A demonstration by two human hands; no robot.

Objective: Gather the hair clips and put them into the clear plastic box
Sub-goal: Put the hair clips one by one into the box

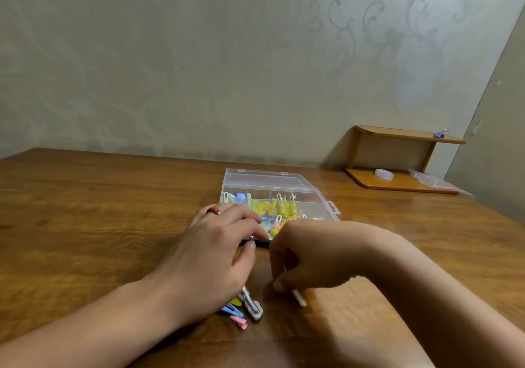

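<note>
Brown wooden table (85,211): near the open clear plastic box (279,197), our right hand (309,256) pinches a cream hair clip (299,297); our left hand (216,251) lies relaxed, seemingly hiding loose pastel clips (241,309).

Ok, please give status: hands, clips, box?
Left hand at box edge, pinching something small. Right hand pinches cream clip. Clear box open, partly filled. Loose clips on table.

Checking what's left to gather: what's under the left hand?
Poking out beneath the left hand: white clip, blue clip, pink clip, a yellow bit. Anything further under the palm is covered.
</note>
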